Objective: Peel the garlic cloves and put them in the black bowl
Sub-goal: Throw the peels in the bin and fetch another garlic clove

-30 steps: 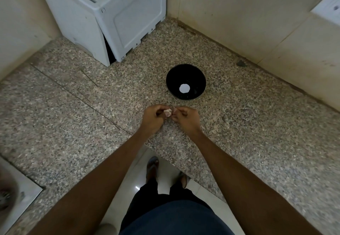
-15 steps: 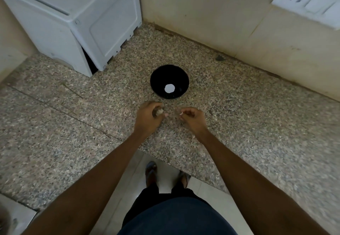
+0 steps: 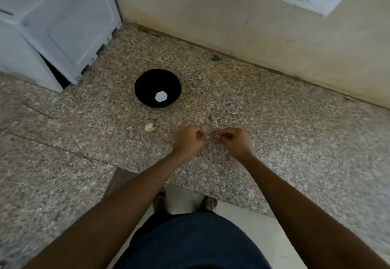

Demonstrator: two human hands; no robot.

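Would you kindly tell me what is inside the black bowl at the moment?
Inside the black bowl only a round white spot shows at the bottom; whether it is a sticker or something else cannot be told. No garlic cloves are visible in it.

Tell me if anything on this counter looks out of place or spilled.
One thing stands out: a small pale scrap, perhaps garlic or its skin, lies loose on the granite counter, short of the black bowl and to the left of the left hand. Nothing looks spilled or damaged.
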